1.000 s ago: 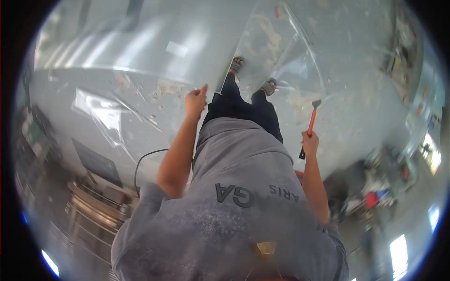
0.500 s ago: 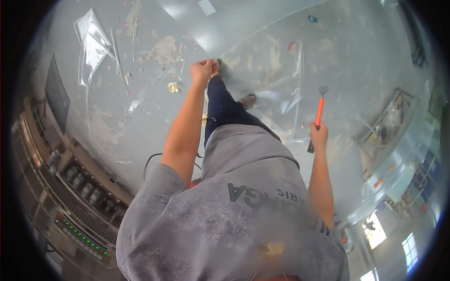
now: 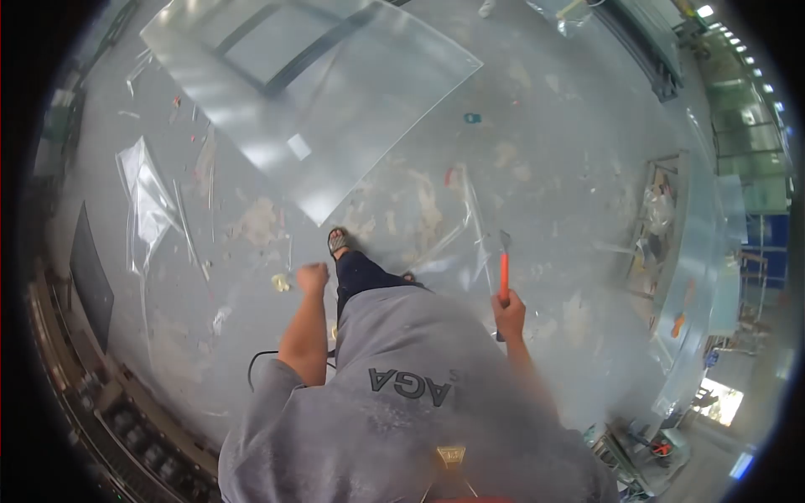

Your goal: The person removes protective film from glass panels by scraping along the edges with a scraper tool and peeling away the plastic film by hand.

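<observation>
My right hand (image 3: 509,314) is closed around the orange handle of a scraper (image 3: 504,272), whose flat metal blade points forward, away from my body. On the other side, my left hand (image 3: 313,277) is curled into a fist in front of my left leg; what it holds, if anything, is hidden. Forward of my foot is the near corner of a large clear sheet (image 3: 369,126), like a glass pane, with a white label (image 3: 298,147) on it. My left hand is apart from that corner. A sandalled foot (image 3: 338,241) shows just below it.
Crumpled clear film (image 3: 151,197) and thin strips lie on the scuffed grey floor to the left. A yellow scrap (image 3: 281,282) lies near my left hand, and more film (image 3: 470,218) ahead on the right. A dark panel (image 3: 90,277) stands far left, a cluttered frame (image 3: 662,205) right.
My left hand has come back from the sheet's corner and closed into a fist. The view has tilted forward, showing more of the sheet. My right hand still holds the scraper.
</observation>
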The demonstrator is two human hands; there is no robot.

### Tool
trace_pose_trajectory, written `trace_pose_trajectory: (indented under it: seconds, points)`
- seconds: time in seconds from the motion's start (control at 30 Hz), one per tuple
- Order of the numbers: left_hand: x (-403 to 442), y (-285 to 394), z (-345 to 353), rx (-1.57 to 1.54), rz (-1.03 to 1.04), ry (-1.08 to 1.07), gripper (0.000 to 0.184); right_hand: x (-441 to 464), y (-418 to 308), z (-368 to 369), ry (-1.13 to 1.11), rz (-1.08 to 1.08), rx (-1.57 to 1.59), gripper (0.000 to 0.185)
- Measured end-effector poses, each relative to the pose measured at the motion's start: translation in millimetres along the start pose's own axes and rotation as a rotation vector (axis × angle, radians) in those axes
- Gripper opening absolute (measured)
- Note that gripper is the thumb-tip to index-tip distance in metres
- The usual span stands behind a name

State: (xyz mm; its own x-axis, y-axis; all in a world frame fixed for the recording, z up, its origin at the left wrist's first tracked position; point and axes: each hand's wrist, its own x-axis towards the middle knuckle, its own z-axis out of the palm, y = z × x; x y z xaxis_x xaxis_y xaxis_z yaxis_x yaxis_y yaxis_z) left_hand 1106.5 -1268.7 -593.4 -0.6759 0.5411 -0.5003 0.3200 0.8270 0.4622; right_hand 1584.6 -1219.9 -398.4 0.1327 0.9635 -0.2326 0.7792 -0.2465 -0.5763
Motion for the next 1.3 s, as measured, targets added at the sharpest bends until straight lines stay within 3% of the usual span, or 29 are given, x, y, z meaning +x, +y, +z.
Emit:
trace_pose_trajectory:
  seconds: [0.07, 0.1, 0.17, 0.27, 0.4, 0.47, 0.53, 0.6, 0.67, 0.77, 0.8, 0.87, 0.93, 1.0, 1.1, 1.3]
  points:
    - [13, -49, 24, -0.240, -0.029, 0.037, 0.035, -3, 1, -1, 0.082, 0.040, 0.088, 0.024]
    - [5, -39, 16, -0.347, -0.104, 0.089, 0.036, -2, 1, -1, 0.121, 0.064, 0.302, 0.023]
    - [-6, -3, -18, -0.450, -0.187, 0.253, 0.038, 8, 0, 3, 0.190, 0.111, 0.725, 0.023]
    - [18, 49, -54, -0.408, -0.102, 0.668, 0.038, 58, -3, 2, 0.144, 0.267, 0.776, 0.026]
    - [71, 173, -97, -0.424, 0.009, 0.835, 0.039, 156, -17, 1, 0.036, 0.382, 0.954, 0.032]
    - [133, 215, -85, -0.554, 0.105, 0.780, 0.037, 206, -37, -5, 0.014, 0.406, 1.030, 0.034]
    - [162, 288, -65, -0.676, 0.180, 0.624, 0.033, 255, -85, -24, -0.047, 0.330, 0.877, 0.040]
    - [176, 361, -32, -0.742, 0.256, 0.306, 0.029, 299, -107, -33, -0.093, 0.308, 0.896, 0.039]
    - [148, 446, -3, -0.770, 0.373, -0.188, 0.030, 346, -130, -46, -0.200, 0.280, 0.910, 0.042]
    - [86, 537, 40, -0.534, 0.397, -0.904, 0.034, 432, -172, -39, -0.272, 0.493, 1.114, 0.035]
    - [59, 563, 41, -0.408, 0.302, -1.073, 0.036, 457, -174, -30, -0.331, 0.507, 1.163, 0.037]
    - [24, 584, 52, -0.421, 0.150, -1.212, 0.038, 499, -202, -16, -0.386, 0.554, 1.271, 0.040]
    - [8, 592, 47, -0.613, -0.095, -1.285, 0.040, 531, -222, 13, -0.511, 0.548, 1.389, 0.042]
    - [18, 578, 54, -0.478, 0.068, -1.058, 0.035, 544, -244, 41, -0.586, 0.593, 1.530, 0.043]
    - [21, 602, 26, -0.591, -0.061, -0.949, 0.029, 549, -268, 48, -0.719, 0.654, 1.566, 0.043]
    - [0, 650, 86, -0.803, -0.062, -0.731, 0.026, 604, -286, 22, -0.945, 0.598, 1.332, 0.048]
